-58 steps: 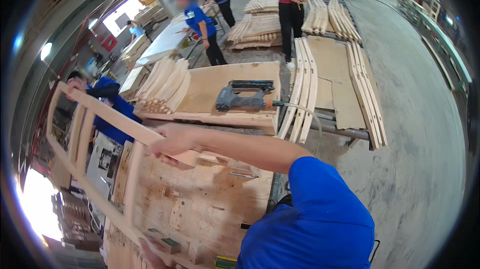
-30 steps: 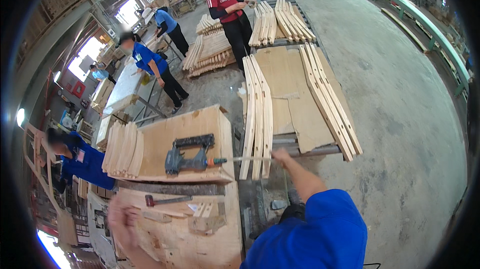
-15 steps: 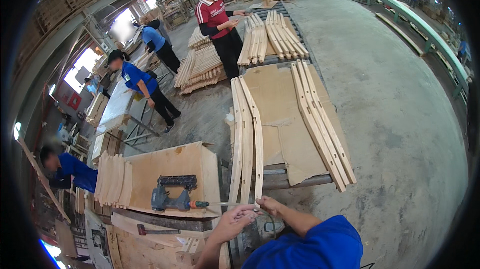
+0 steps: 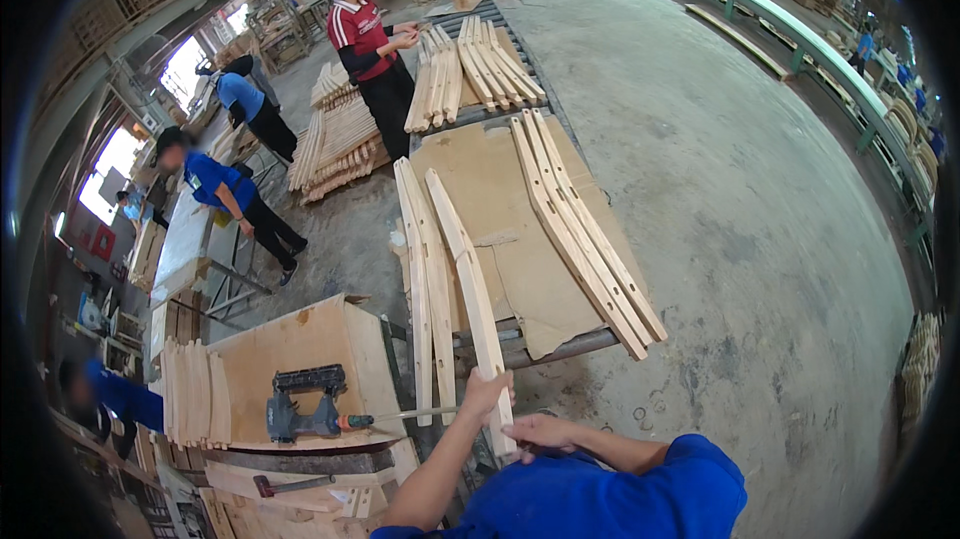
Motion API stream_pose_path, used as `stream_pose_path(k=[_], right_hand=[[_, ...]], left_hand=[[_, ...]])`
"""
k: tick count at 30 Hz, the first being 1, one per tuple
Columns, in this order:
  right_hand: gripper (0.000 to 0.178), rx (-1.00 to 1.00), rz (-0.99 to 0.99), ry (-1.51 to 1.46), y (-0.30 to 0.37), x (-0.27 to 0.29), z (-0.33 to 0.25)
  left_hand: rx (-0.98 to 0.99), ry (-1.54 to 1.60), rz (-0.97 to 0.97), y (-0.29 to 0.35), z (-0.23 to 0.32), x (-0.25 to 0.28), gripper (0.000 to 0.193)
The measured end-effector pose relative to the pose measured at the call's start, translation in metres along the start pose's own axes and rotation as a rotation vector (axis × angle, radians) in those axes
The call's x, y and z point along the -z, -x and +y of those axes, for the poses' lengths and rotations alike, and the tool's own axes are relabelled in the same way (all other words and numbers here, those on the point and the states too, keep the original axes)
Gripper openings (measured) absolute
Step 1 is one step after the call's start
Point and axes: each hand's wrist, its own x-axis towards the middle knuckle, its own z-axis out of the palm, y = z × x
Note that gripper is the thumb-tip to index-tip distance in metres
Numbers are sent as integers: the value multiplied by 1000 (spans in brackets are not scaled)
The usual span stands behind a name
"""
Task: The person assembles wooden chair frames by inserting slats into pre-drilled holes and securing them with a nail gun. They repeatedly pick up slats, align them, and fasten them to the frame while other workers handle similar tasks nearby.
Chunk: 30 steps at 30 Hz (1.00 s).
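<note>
A long, slightly bent wooden chair leg [image 4: 472,284] is held in both my hands, its near end close to my body. My left hand [image 4: 486,395] wraps round it a little way up from that end. At the end itself, my right hand [image 4: 541,432] grips with fingers closed at its side. Whether its far end touches the cardboard sheet [image 4: 470,154] is hard to tell. Two similar legs [image 4: 418,279] lie just left of it. Across the cardboard, several slotted legs [image 4: 580,224] lie side by side.
On the bench [image 4: 270,329] at left lie a nail gun [image 4: 308,411] with a hose and a row of curved slats [image 4: 195,394]. A hammer [image 4: 295,484] lies nearer. A person in red [image 4: 365,44] stands by stacked legs [image 4: 490,64]; others in blue work at left.
My left hand has moved onto the leg, and both hands now hold it. The leg has turned, its near end drawn toward me. The whole view has shifted, moving the scene leftward.
</note>
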Motion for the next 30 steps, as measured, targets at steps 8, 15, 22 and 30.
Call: stream_pose_path(k=[8, 15, 22, 30], right_hand=[[43, 69, 1473, 1165, 29, 163, -24], [46, -90, 1681, 1496, 8, 216, -10], [38, -187, 1632, 1554, 6, 224, -18], [70, -241, 1562, 1562, 29, 198, 1]], left_hand=[[-191, -239, 216, 58, -13, 26, 55], [-160, -253, 182, 111, -4, 54, 64], [-159, -253, 151, 114, -20, 67, 55], [-177, -198, 133, 113, -25, 68, 53]])
